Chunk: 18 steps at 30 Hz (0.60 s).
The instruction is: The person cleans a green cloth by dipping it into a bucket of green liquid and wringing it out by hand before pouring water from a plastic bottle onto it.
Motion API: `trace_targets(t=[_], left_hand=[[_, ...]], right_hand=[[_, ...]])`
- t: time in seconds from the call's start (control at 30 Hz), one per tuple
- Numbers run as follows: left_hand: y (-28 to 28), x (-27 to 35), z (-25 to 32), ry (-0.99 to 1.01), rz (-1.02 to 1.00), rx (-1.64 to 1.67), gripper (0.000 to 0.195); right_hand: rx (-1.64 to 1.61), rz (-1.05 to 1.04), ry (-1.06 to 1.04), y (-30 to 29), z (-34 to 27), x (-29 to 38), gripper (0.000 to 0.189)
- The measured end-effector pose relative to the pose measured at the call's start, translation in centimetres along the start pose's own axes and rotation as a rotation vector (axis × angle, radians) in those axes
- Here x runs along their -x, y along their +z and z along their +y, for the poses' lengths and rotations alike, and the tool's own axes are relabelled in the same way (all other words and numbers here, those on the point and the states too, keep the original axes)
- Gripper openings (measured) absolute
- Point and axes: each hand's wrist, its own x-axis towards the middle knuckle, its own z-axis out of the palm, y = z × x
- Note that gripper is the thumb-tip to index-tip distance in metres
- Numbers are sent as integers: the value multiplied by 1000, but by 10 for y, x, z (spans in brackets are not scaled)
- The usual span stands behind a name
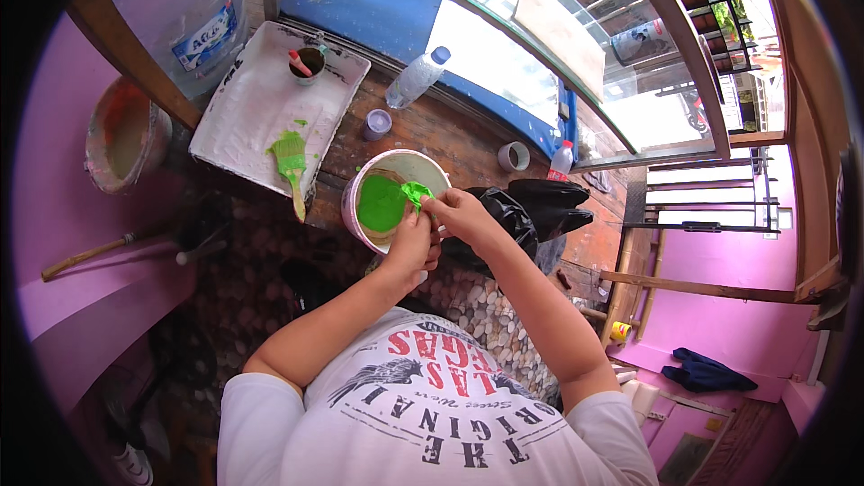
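Note:
My left hand (413,246) and my right hand (466,214) meet over the near right rim of a white plastic bucket (432,165). Between their fingertips they pinch a crumpled, bright green, paint-coated piece (416,193); whether it is plastic or cloth, I cannot tell. Green paint (379,202) lies in the bucket below. Something white shows beside my left fingers, mostly hidden. To the left, a flat paintbrush (291,160) with green-loaded bristles rests on the edge of a white paint tray (270,47). A small cup (308,67) with a red-handled tool stands in that tray.
A capped plastic bottle (415,77), a small lidded container (376,124) and a grey ring-shaped piece (514,156) are on the wooden tabletop (432,138). Black plastic bags (533,209) lie right of the bucket. A glass-fronted cabinet (607,115) stands behind. Another bucket (128,135) is at left.

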Motion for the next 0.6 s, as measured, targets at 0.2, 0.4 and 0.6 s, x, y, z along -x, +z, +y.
trace_targets(t=[0.2, 0.4, 0.6], left_hand=[[3, 12, 1, -55, -35, 61, 24], [-3, 17, 1, -78, -5, 115, 23], [-8, 13, 0, -33, 9, 81, 23]], right_hand=[[137, 59, -148, -7, 13, -4, 33], [373, 193, -329, -5, -1, 5, 28], [256, 282, -340, -15, 14, -7, 28]])
